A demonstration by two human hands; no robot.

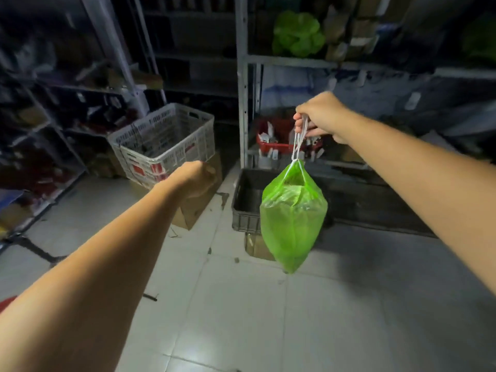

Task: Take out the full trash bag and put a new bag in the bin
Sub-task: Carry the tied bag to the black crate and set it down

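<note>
The right hand point(319, 116) is closed around the white drawstring point(299, 140) of the green trash bag point(294, 218), fingers curled over the loop. The bag hangs straight below that hand, its long axis vertical, clear of the tiled floor point(241, 304) and in front of a dark crate point(245, 202). The left hand point(197, 178) is curled into a fist with nothing visible in it, well apart from the bag and to its left, lower than the right hand. Of the 2 hands, only the right bears the load, so carrying the bag away seems to rest on that arm. Beyond the left hand, a white slatted basket point(163, 140) sits on a cardboard box point(193, 208). Metal shelves point(243, 76) line the back. No bin is in view.
</note>
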